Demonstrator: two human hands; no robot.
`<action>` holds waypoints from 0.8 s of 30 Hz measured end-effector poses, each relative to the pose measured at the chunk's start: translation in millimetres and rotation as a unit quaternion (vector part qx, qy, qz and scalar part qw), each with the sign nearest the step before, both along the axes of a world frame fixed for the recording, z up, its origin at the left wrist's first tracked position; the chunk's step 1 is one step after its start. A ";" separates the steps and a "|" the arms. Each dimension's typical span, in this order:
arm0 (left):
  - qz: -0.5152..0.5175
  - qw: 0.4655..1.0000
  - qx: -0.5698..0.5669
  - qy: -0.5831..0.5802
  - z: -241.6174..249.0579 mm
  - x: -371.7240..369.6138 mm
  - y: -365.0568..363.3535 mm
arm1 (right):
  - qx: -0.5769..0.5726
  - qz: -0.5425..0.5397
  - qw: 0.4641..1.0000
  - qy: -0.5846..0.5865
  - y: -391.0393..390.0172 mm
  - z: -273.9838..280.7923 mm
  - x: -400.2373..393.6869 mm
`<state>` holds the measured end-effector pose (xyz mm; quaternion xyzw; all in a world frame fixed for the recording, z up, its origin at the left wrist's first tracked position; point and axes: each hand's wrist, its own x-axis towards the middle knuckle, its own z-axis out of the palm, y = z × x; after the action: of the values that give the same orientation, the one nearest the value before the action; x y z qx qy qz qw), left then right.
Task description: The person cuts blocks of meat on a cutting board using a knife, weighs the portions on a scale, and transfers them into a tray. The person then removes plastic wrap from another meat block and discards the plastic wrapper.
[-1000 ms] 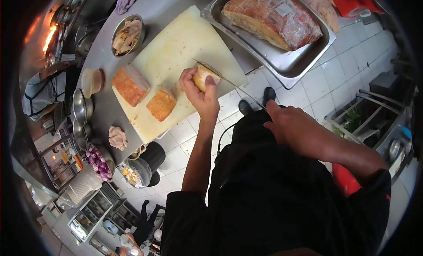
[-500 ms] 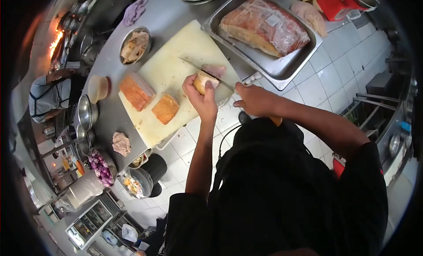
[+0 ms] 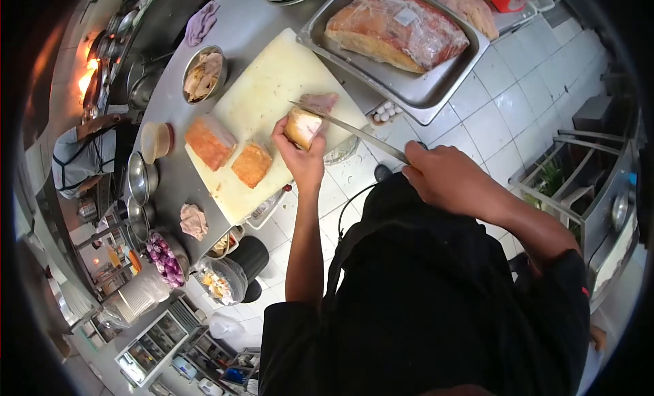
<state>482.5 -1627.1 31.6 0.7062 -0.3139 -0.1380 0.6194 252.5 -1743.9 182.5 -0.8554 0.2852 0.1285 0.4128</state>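
My left hand [image 3: 300, 154] is clamped around a chunk of meat [image 3: 302, 127] at the near edge of the cutting board [image 3: 269, 89], pinning it for slicing. My right hand [image 3: 443, 174] grips the knife [image 3: 347, 129], blade laid across the chunk's top. A cut slice [image 3: 319, 101] lies just beyond. Two orange blocks [image 3: 231, 150] wait toward the board's left corner.

Commercial kitchen. Floor of white square tiles [image 3: 490, 116], grey grout lines. Stainless steel worktop [image 3: 167, 89] running along the left. Open flame [image 3: 87, 79] at far left, casting orange light. Glass-fronted cabinet [image 3: 153, 345] lower left. Metal rack [image 3: 579, 171] at right.
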 end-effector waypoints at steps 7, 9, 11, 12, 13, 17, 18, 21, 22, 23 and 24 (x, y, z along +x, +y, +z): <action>0.041 0.968 -0.119 0.216 10.5 10.6 6.3 | 0.022 -0.036 0.999 0.000 -0.5 11.5 -37.4; -0.005 0.936 -0.174 0.306 19.0 20.0 15.5 | 0.024 -0.034 0.999 -0.007 0.4 9.9 -41.2; -0.068 0.871 -0.235 0.425 31.5 23.5 22.4 | 0.022 -0.027 0.999 -0.012 1.5 10.1 -42.4; -0.062 0.875 -0.235 0.418 37.8 20.3 21.2 | 0.026 -0.038 0.999 -0.011 2.1 11.3 -43.6; -0.066 0.878 -0.240 0.410 45.3 18.4 19.7 | 0.028 -0.041 0.999 -0.013 -0.3 11.9 -41.3; -0.016 0.909 -0.221 0.353 38.4 15.9 14.5 | 0.033 -0.024 0.999 -0.013 -1.6 8.7 -38.5; 0.011 0.930 -0.192 0.314 40.0 11.3 10.2 | 0.032 -0.020 0.999 -0.020 -1.4 7.5 -37.9; 0.032 0.974 -0.122 0.187 21.8 0.2 4.4 | 0.042 -0.019 0.998 -0.032 0.1 2.7 -36.5; 0.034 0.993 -0.072 0.085 12.2 -3.2 4.5 | 0.052 -0.021 0.998 -0.039 0.9 1.2 -36.3; 0.022 0.996 -0.050 0.077 8.9 -8.6 3.2 | 0.053 -0.024 0.998 -0.034 1.0 -0.1 -35.2; 0.018 0.995 -0.049 0.081 6.3 -11.3 1.9 | 0.070 -0.020 0.997 -0.022 0.8 -1.9 -32.6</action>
<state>471.2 -1625.2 37.9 0.6668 -0.2565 -0.1679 0.6793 219.9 -1743.2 180.6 -0.8214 0.2833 0.1210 0.4800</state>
